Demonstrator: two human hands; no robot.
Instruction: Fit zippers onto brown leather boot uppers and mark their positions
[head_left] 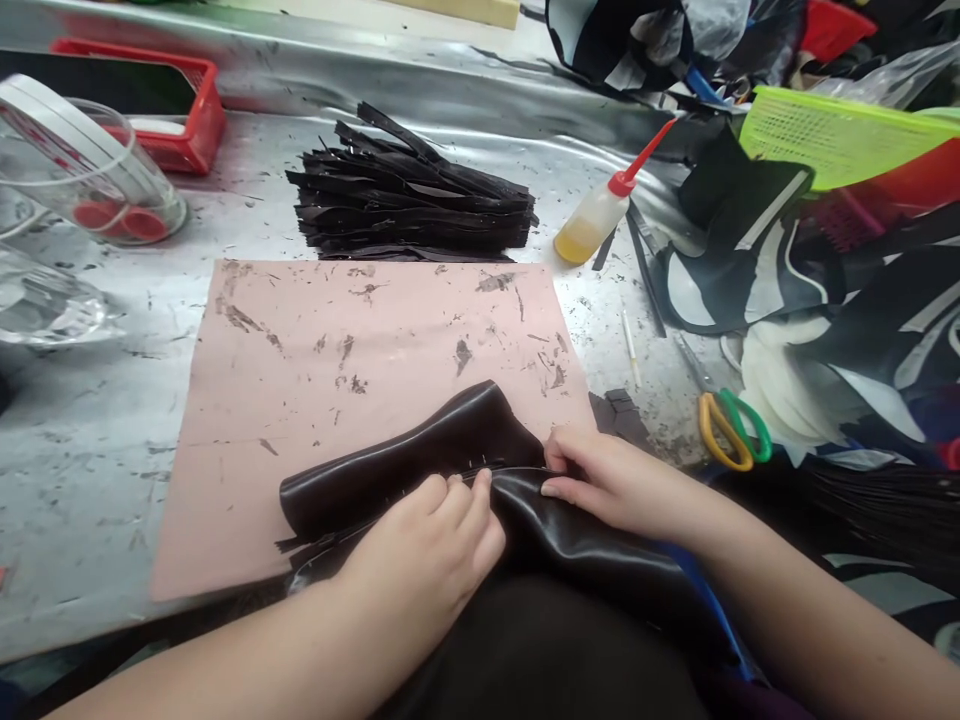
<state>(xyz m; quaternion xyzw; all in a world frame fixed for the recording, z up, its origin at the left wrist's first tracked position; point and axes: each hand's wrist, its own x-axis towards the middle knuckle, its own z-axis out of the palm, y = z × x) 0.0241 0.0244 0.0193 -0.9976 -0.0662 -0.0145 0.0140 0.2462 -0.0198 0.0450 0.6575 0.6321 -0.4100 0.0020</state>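
Observation:
A glossy black leather-like piece (405,450) lies partly rolled over the front of a pink mat (375,330). A seam with small pale marks runs along its middle. My left hand (442,530) rests on it with fingers curled, the fingertips pressed together at the seam. To its right, my right hand (600,475) pinches the edge of the same piece between thumb and fingers. A loose fold of the material hangs toward my lap below both hands. The undersides of my left fingers are hidden.
Behind the mat lies a stack of black strips (412,190), with a red-tipped glue bottle (596,220) beside it. Scissors (731,430), black-and-white cut pieces (750,260) and a green basket (840,135) crowd the right. Clear containers (142,180) and a red tray (206,110) stand left.

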